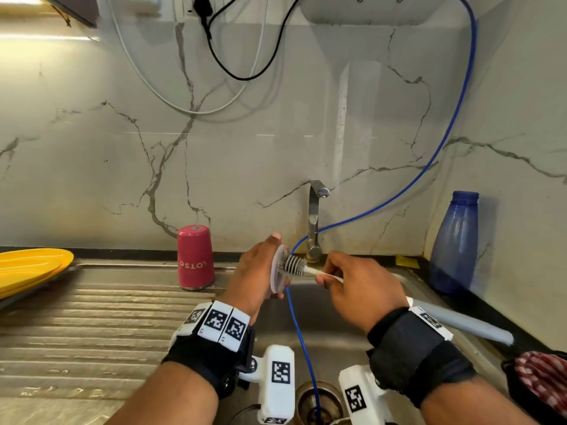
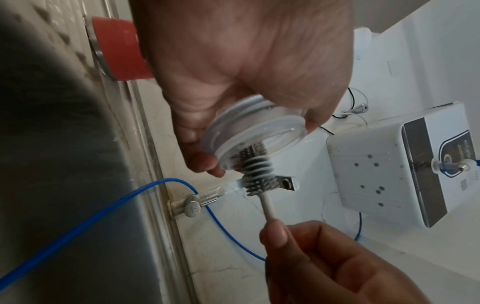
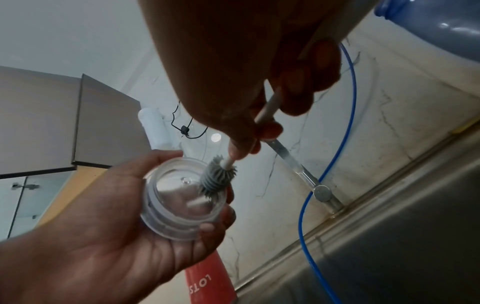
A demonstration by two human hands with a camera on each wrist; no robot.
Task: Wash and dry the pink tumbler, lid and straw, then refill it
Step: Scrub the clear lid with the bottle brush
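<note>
The left hand (image 1: 251, 271) curls round the clear lid (image 3: 182, 197) over the sink (image 1: 331, 320), while the right hand (image 1: 362, 286) pinches the brush (image 2: 255, 168), its bristles against the lid's inner face. A hard scrub could pop the wet lid loose into the basin. The tumbler (image 1: 195, 257) stands upturned on the drainboard (image 1: 92, 317), near the left hand, where a stray elbow could topple it.

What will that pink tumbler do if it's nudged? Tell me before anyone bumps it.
The pink tumbler stands upside down on the ribbed drainboard, so it probably slides rather than rolls. It is tall and narrow, so a push near the top may tip it. Its metal rim suggests it is rigid.
</note>
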